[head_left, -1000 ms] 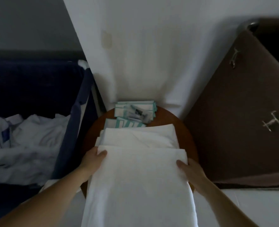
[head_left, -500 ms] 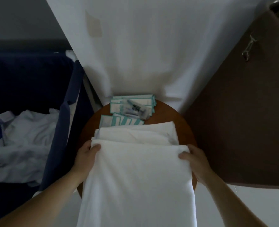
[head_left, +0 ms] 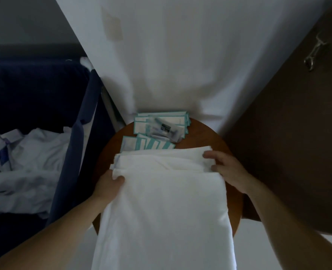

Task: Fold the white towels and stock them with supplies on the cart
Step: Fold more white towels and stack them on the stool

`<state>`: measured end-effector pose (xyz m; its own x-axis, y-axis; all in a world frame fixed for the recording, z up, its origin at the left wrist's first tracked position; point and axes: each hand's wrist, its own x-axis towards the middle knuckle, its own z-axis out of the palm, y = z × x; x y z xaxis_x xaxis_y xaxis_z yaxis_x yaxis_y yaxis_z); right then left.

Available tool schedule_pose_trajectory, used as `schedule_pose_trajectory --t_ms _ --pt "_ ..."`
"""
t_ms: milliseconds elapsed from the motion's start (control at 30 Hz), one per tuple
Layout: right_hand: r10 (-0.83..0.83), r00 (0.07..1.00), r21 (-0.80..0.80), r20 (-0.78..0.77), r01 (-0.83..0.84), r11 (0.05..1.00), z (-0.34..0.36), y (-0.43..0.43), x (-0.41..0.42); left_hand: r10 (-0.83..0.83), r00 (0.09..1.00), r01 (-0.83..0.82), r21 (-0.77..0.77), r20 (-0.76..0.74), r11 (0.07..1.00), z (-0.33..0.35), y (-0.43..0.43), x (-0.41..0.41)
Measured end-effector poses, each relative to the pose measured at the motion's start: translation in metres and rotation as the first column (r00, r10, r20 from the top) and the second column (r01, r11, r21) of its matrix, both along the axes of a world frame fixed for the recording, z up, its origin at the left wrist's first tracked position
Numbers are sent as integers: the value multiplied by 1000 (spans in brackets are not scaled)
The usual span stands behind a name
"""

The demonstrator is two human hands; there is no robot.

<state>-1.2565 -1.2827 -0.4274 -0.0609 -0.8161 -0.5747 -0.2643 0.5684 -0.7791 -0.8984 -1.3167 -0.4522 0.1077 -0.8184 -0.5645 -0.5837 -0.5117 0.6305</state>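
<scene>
Here's the towel [head_left: 167, 207], long and white, laid over the round tabletop [head_left: 206, 137] with its near end spilling off the edge toward the person. It's not yet folded down to size. Beneath its far end sits a stack [head_left: 161, 157] of folded towels, edges a little staggered. The left hand [head_left: 107, 187] pinches the towel's left edge, thumb on top and the other fingers tucked under the cloth out of sight. That grip looks meant to keep the edge anchored. The right hand [head_left: 229, 169] is on the far side, its fingers [head_left: 209, 153] spread and laid against the stack's right edge, closed on nothing I can make out. It reads as squaring those layers up so the next fold lands on a tidy base. Past the stack lie the packets [head_left: 159, 124], teal-bordered, fanned in two small piles at the back of the tabletop, within reach but clear of the folding. To the left a navy bin [head_left: 77, 152] holds crumpled linen [head_left: 29, 162]. No cart is in view, so stocking looks well off, with folding the job in hand.
</scene>
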Motion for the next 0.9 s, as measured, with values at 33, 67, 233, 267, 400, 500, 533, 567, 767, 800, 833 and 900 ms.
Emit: schedule_pose_trajectory --t_ms 33,67,233,267,400,500,533,567,767,800,833,900 --pt "123 992 45 -2 -122 991 -1 -9 -1 -12 1000 12 1 9 1000 0 -1 0" --pt "229 973 92 -11 -227 970 -1 -16 -1 -24 1000 24 -2 18 1000 -1 -2 -1" --pt "628 767 316 -132 -568 760 2 -37 3 -72 996 72 0 57 997 0 -4 -3" --pt "665 731 339 -151 -594 730 3 -40 3 -81 994 81 4 66 997 -1 -4 -3" --pt "683 711 266 -166 -635 725 10 -52 1 -112 987 107 46 111 993 -3 -7 -4" --pt "597 799 187 -69 -578 794 16 -63 -5 -115 983 105 76 144 992 -3 -7 -5" --pt "578 814 181 -55 -561 808 17 -68 -7 -106 983 95 77 147 992 -4 -7 -5" --pt "583 809 198 -70 -562 803 17 -71 -9 -100 983 90 75 152 993 -5 -7 -5" --pt "699 702 353 -140 -624 697 5 -69 -8 -83 986 73 73 146 995 -4 -5 -6" --pt "704 695 345 -150 -630 696 6 -71 -10 -85 986 75 70 146 995 -4 -6 -6" --pt "688 708 323 -161 -621 714 9 -72 -13 -89 985 81 62 148 995 -3 -6 -7" --pt "587 808 233 -53 -561 794 10 -73 -19 -98 982 91 50 161 995 -4 -8 -8"
